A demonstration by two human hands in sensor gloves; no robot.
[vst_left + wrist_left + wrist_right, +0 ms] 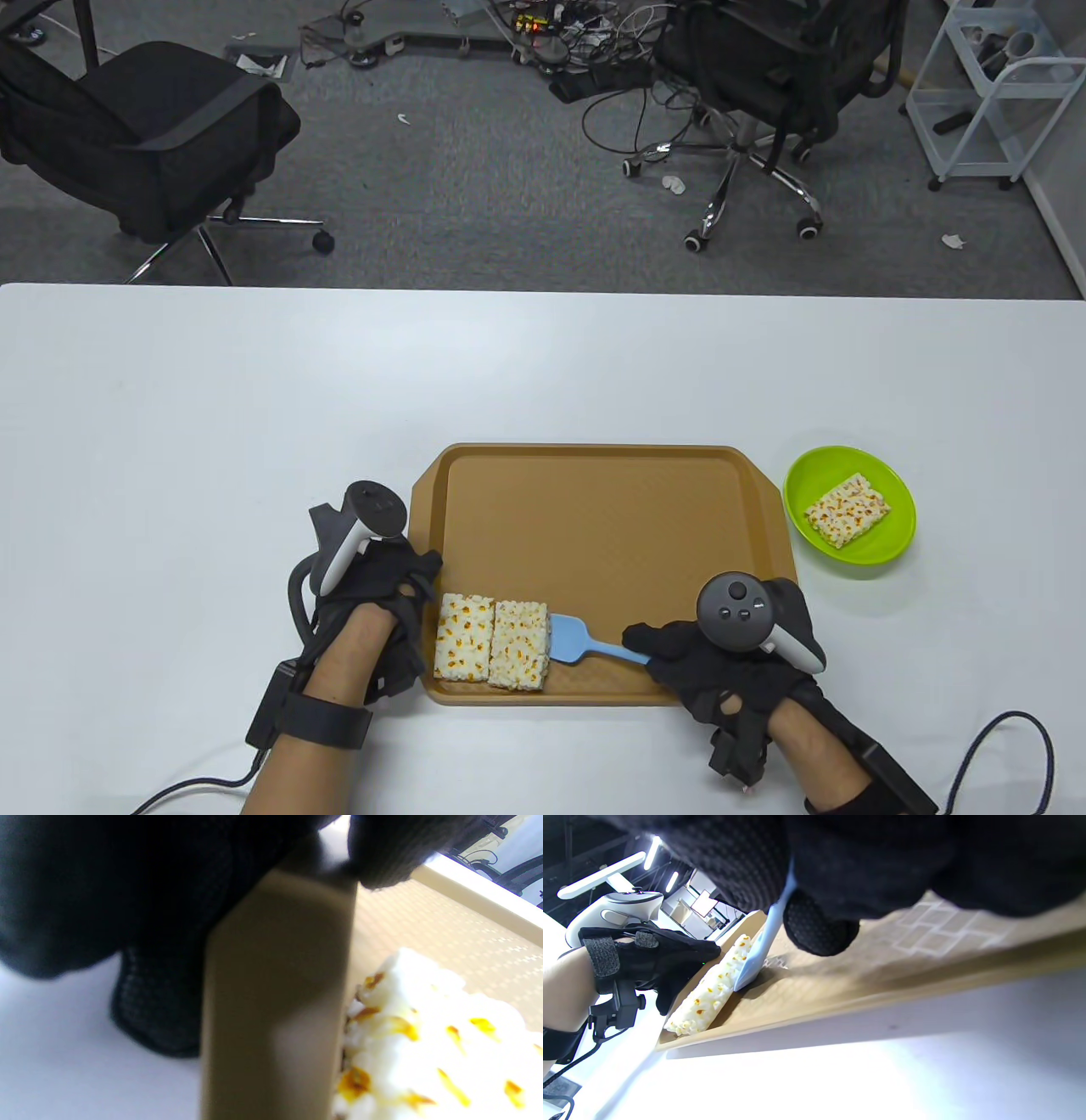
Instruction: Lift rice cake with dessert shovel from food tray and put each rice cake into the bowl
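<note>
1. Table view, nearest the lower edge: the right hand [721,671] pinches the handle of the blue dessert shovel [585,643], its fingers curled round the handle's end. The blade lies flat on the food tray [611,509], its front edge touching the right side of the nearer rice cake [519,645]. Judged step: working the blade under this cake.
2. Right wrist view shows the blade meeting the cake at the tray floor. To do this well, keep the blade low and flat so that it slides beneath the cake instead of pushing it along.
3. A second rice cake [463,638] lies touching the first on its left, both near the tray's front left corner. It serves as a backstop; a gentle push should be enough, since a hard one may crumble the puffed grains.
4. The left hand [373,586] steadies the tray at its left rim; the left wrist view shows a fingertip over the rim and others on the table [254,407] outside it. Whether it truly grips the rim cannot be told.
5. Farther right, just beside the tray, the green bowl [882,543] already holds one rice cake [848,509]. Carry the loaded blade level across to it.
</note>
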